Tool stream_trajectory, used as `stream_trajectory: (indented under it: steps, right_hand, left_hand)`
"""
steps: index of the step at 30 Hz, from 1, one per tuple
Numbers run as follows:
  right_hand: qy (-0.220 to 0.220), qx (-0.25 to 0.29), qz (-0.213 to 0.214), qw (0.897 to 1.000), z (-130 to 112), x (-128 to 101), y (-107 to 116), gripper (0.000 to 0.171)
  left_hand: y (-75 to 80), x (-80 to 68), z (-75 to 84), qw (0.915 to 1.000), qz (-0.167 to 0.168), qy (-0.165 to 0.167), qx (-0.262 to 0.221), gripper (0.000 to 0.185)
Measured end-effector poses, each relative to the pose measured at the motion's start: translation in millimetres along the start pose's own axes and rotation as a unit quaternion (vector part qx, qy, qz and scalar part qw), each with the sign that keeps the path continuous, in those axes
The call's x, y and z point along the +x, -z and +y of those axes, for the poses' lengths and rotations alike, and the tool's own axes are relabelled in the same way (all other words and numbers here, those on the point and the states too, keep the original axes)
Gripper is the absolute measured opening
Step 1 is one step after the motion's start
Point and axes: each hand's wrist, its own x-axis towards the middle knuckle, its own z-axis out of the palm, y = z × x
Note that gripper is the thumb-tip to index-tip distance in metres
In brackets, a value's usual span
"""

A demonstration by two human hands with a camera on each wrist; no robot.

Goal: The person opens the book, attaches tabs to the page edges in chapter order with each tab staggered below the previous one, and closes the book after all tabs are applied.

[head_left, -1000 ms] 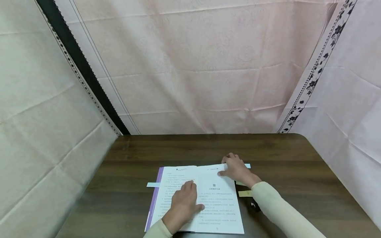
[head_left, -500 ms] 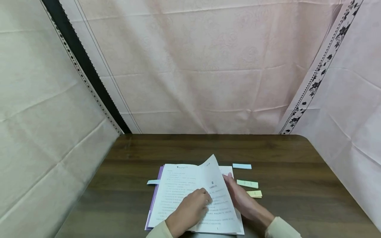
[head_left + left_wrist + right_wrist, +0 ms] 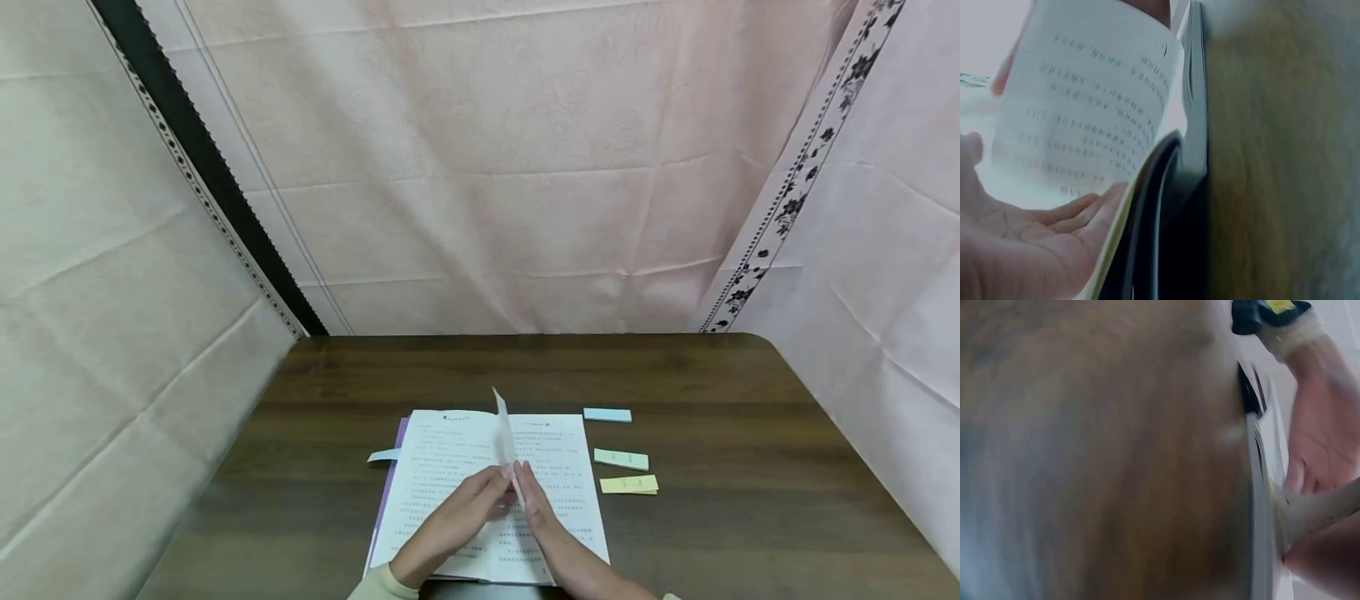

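Observation:
An open book (image 3: 442,450) with a purple cover edge and printed pages lies on the table. One page (image 3: 506,425) stands upright along the middle fold. On its right side, my right hand (image 3: 546,517) rests straight fingers flat against the page. My left hand (image 3: 463,510) is on the other side, fingertips close to the page, over the left half of the book. In the left wrist view the raised page (image 3: 1085,106) leans over the open palm, its print facing that camera. The right wrist view has the right hand (image 3: 1329,556) at its lower right corner, partly cut off.
To the book's right, a blue sticky strip (image 3: 607,415), a green one (image 3: 621,460) and a yellow one (image 3: 628,486) lie on the dark wooden table (image 3: 720,467). A pale blue tab (image 3: 384,455) sticks out at the left. Pale cloth (image 3: 495,208) hangs behind.
My right hand has moved from the page's top right corner leftward to the book's middle, swinging the page up to stand. My left hand has shifted slightly right, then back a little.

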Motion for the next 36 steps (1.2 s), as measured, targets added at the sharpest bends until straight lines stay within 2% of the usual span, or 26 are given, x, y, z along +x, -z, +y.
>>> stream_trajectory:
  steps: [2, 6, 11, 14, 15, 17, 20, 22, 24, 27, 30, 34, 36]
  right_hand:
    - [-0.004, -0.048, -0.006, 0.999, 2, -1, -5, 0.065]
    - [0.01, -0.086, 0.002, 0.996, 5, -2, -7, 0.069]
    - [0.001, -0.121, 0.038, 0.992, 0, -6, 0, 0.073]
    - [-0.005, -0.176, 0.048, 0.983, -3, -11, 8, 0.072]
    - [-0.003, -0.206, 0.049, 0.977, -4, -12, 10, 0.071]
    - [-0.006, -0.283, 0.042, 0.958, -2, -14, 14, 0.07]
    - [-0.022, -0.392, 0.021, 0.92, 4, -14, 18, 0.071]
    - [-0.031, -0.442, 0.01, 0.896, 8, -12, 19, 0.071]
    - [-0.038, -0.467, 0.009, 0.883, 10, -10, 20, 0.072]
    - [-0.039, -0.479, 0.013, 0.877, 8, -7, 19, 0.073]
    - [-0.048, -0.48, 0.012, 0.876, 5, -5, 19, 0.075]
    - [-0.064, -0.483, 0.01, 0.873, 5, -4, 19, 0.076]
    - [-0.065, -0.478, 0.01, 0.876, 4, -5, 20, 0.076]
  left_hand:
    - [-2.1, 0.2, -0.2, 0.9999, 0.01, -0.001, 0.007, 0.069]
    - [-1.7, -0.4, -2.3, 0.9993, 0.036, -0.004, 0.01, 0.064]
    - [4.7, -2.2, -0.8, 0.997, 0.072, -0.007, -0.026, 0.051]
    - [10.8, -3.1, 4.1, 0.9956, 0.083, -0.007, -0.043, 0.046]
    - [13.1, -3.3, 5.8, 0.9953, 0.086, -0.005, -0.045, 0.045]
    - [17.8, -3.6, 7.6, 0.9949, 0.085, 0.001, -0.054, 0.042]
    - [24.6, -4.9, 8.7, 0.9945, 0.08, 0.012, -0.067, 0.04]
    - [29.3, -6.2, 9.2, 0.994, 0.075, 0.018, -0.077, 0.041]
    - [34.1, -8.0, 10.4, 0.9939, 0.075, 0.02, -0.079, 0.042]
    - [42.9, -12.9, 12.0, 0.9933, 0.082, 0.02, -0.079, 0.044]
    - [55.5, -21.2, 10.8, 0.9919, 0.098, 0.029, -0.075, 0.045]
    - [76.0, -34.5, 2.7, 0.9914, 0.102, 0.041, -0.07, 0.044]
    - [87.0, -40.6, -3.3, 0.9927, 0.099, 0.043, -0.053, 0.041]
